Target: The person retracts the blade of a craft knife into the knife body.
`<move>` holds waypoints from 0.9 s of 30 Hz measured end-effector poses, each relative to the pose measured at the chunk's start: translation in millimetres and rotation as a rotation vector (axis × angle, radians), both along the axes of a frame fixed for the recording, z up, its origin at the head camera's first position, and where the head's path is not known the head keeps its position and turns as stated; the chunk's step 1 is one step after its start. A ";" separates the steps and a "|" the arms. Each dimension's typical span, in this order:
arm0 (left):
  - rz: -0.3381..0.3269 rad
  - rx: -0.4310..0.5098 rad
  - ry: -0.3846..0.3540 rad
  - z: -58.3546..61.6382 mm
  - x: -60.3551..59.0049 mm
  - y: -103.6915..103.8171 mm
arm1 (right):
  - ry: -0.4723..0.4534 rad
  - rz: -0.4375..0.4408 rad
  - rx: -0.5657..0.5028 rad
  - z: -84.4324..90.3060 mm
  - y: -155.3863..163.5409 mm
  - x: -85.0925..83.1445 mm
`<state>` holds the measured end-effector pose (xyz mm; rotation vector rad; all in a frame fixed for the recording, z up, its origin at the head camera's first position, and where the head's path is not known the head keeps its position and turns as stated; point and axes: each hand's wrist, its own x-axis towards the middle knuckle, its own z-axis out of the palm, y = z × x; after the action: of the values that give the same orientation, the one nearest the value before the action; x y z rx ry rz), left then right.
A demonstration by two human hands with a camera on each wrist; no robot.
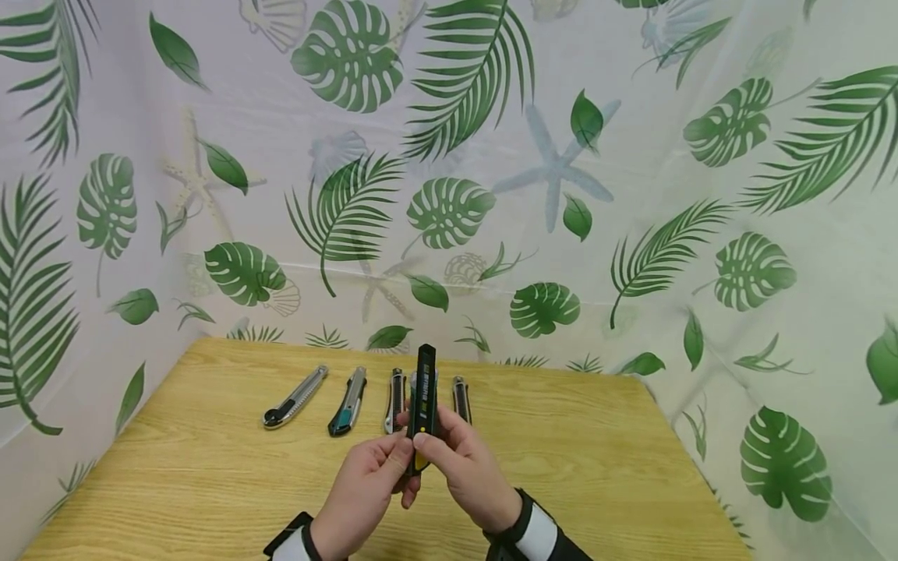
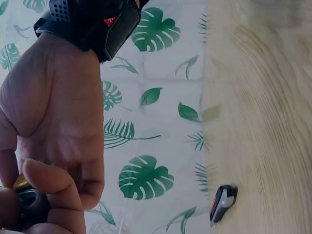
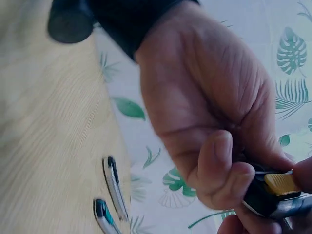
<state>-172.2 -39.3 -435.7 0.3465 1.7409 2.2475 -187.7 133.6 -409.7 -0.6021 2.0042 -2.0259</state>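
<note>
Both hands meet over the near middle of the wooden surface point(image 1: 561, 436), holding a black utility knife point(image 1: 424, 389) upright between them. The left hand point(image 1: 368, 479) has its grip curled round the lower end, and the right hand point(image 1: 466, 467) pinches the body with thumb and fingers, right by the yellow slider point(image 3: 282, 183).

Plenty of bare wood left and right of the hands and toward the near edge. Behind the held knife there's a row of other knives lying flat: a silver one point(image 1: 295, 397) far left, a teal-tipped one point(image 1: 348, 402), then a few more partly hidden. The leaf-print curtain point(image 1: 631, 195) wraps tight round the back and side edges, so no spare room past those.
</note>
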 end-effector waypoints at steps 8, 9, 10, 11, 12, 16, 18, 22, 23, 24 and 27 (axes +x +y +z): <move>0.098 -0.214 0.123 -9.1 -3.5 3.8 | 0.176 -0.295 0.267 -10.4 2.2 -5.4; 0.090 -0.228 0.132 -10.2 -3.6 4.2 | 0.177 -0.305 0.288 -10.8 2.8 -6.2; 0.082 -0.242 0.142 -11.6 -3.9 4.7 | 0.172 -0.312 0.305 -11.0 3.6 -7.2; 0.071 -0.251 0.146 -12.6 -3.9 5.1 | 0.163 -0.317 0.320 -11.2 4.7 -8.5; 0.059 -0.254 0.146 -13.3 -4.2 5.5 | 0.151 -0.323 0.329 -11.5 6.1 -9.8; 0.036 -0.284 0.141 -16.2 -3.9 4.9 | 0.099 -0.371 0.318 -16.1 16.5 -20.5; 0.024 -0.311 0.131 -18.1 -3.3 3.4 | 0.096 -0.422 0.336 -20.4 26.8 -31.1; -0.040 -0.352 0.102 -23.7 -1.0 -2.2 | 0.122 -0.545 0.489 -30.1 60.2 -64.0; -0.059 -0.363 0.101 -25.2 -0.4 -3.8 | 0.122 -0.564 0.544 -32.5 70.4 -72.9; -0.080 -0.375 0.104 -26.8 0.0 -5.4 | 0.119 -0.577 0.603 -34.3 80.7 -81.1; -0.134 -0.400 0.112 -32.0 0.9 -8.6 | 0.118 -0.578 0.787 -40.5 107.9 -101.7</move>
<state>-171.4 -47.9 -467.7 0.4884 2.0991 1.7650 -289.4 241.5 -450.2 0.0408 3.0133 -1.2061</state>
